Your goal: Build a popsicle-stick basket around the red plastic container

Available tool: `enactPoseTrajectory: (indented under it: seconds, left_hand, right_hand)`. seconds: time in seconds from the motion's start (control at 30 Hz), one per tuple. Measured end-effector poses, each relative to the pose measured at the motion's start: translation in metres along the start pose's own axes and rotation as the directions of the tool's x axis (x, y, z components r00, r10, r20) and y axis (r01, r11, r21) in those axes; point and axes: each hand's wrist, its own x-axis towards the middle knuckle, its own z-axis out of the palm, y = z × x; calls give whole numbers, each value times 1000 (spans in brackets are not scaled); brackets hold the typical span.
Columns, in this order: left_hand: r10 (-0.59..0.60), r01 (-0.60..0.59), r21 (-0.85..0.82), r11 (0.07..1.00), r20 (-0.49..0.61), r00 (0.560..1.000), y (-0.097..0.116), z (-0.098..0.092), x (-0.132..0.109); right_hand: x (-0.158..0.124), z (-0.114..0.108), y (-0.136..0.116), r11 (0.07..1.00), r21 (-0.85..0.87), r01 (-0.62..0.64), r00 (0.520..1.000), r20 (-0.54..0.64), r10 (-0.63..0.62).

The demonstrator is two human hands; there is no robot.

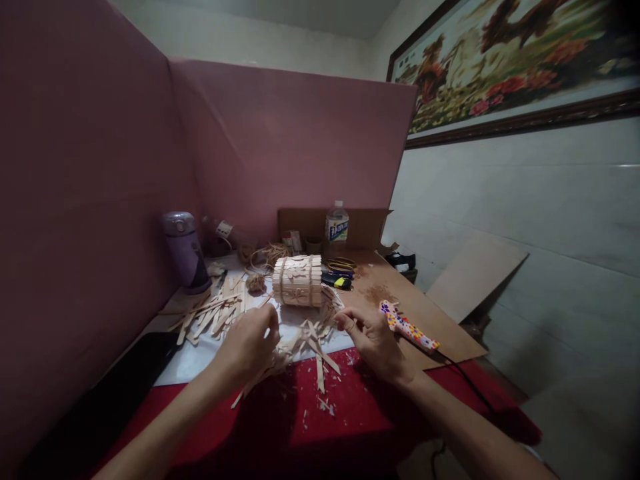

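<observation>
My left hand [253,340] is closed, its fingers curled over the scrap pile. Anything inside it is hidden. To the right, my right hand [373,341] has thumb and fingers pinched together at the pile's edge, and what they pinch is too small to make out. Between and beyond both hands a barrel-like cylinder of wooden slats [297,281] lies on its side, with twine bands round it and small leaf-shaped pieces on its surface. Neither hand touches it. Splintered wood strips [315,343] lie in a heap in front of the cylinder.
Loose wooden sticks [213,313] lie left, near a purple flask [186,253]. A twine ball [256,285], utility knife [337,281], scissors [341,263] and bottle [337,225] sit around the cylinder. A flower-patterned glue gun [407,327] with a cord rests on brown board [450,340].
</observation>
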Motion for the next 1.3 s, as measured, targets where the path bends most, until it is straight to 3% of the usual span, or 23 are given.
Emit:
enactPoseTrajectory:
  seconds: [0.13,0.3,0.43,0.53,0.67,0.77,0.83,0.93,1.07,1.2,1.3]
  left_hand:
    - [8,-22,-438,899,-33,999,-5,-12,12]
    - [16,-79,-777,624,-89,996,11,-29,26]
    - [77,-98,-842,530,-67,995,29,-37,35]
    - [46,-124,-859,496,-116,992,31,-41,41]
    - [-125,-202,-899,388,-268,955,13,-54,48]
    - [-305,-270,-906,325,-371,877,-10,-69,52]
    - [-394,-264,-914,310,-375,839,-22,-77,55]
    - [-385,-150,-957,250,-240,891,-28,-78,54]
    - [-317,-128,-973,193,-185,930,-14,-64,48]
    - [-174,-52,-979,196,-87,981,10,-45,39]
    - [-96,-36,-970,241,-61,994,22,-35,33]
  right_hand:
    - [6,-1,-1,999,7,-38,998,-43,39]
    - [28,7,-21,993,114,-18,994,-102,30]
    - [49,31,-49,965,261,21,1000,-4,-21]
    - [55,47,-56,968,251,-2,999,33,-6]
    - [44,49,-38,986,152,-71,996,56,64]
    - [31,40,-14,988,100,-115,992,57,110]
    - [26,33,0,989,57,-136,989,71,132]
    - [25,22,6,991,-24,-132,986,95,134]
    - [34,14,-22,988,-150,-43,999,26,48]
    - [50,19,-63,997,65,41,997,-60,-37]
    - [61,30,-74,956,280,-92,992,111,63]
